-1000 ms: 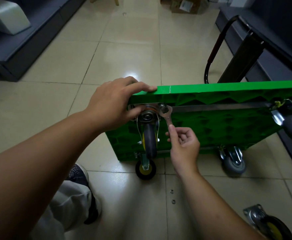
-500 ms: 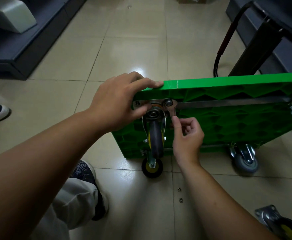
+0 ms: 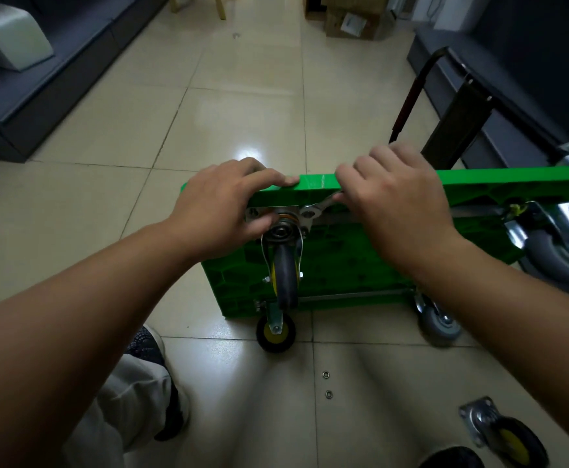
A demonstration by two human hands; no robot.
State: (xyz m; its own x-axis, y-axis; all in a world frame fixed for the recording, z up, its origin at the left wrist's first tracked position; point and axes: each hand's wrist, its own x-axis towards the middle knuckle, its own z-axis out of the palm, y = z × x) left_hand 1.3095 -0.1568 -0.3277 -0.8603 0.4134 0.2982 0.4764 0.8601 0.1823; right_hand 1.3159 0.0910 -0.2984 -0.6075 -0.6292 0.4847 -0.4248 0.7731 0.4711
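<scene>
A green plastic trolley deck (image 3: 354, 268) stands on its edge on the tiled floor, underside facing me. My left hand (image 3: 222, 211) grips its top edge, fingers over the rim and thumb on the mounting plate of a dark caster (image 3: 285, 265). A silver wrench (image 3: 317, 207) sits on a bolt at that plate, angled up to the right. My right hand (image 3: 394, 201) holds the wrench handle near the deck's top edge; most of the handle is hidden under it.
A yellow-hubbed caster (image 3: 275, 332) and a grey caster (image 3: 440, 324) touch the floor. A loose caster (image 3: 506, 434) lies at lower right, two washers (image 3: 327, 383) nearby. Black trolley handle (image 3: 411, 96) behind; dark benches both sides; my shoe (image 3: 148, 346) lower left.
My right hand swung the wrench handle from pointing down below the bolt up and to the right, next to the deck's top edge. My left hand kept its grip.
</scene>
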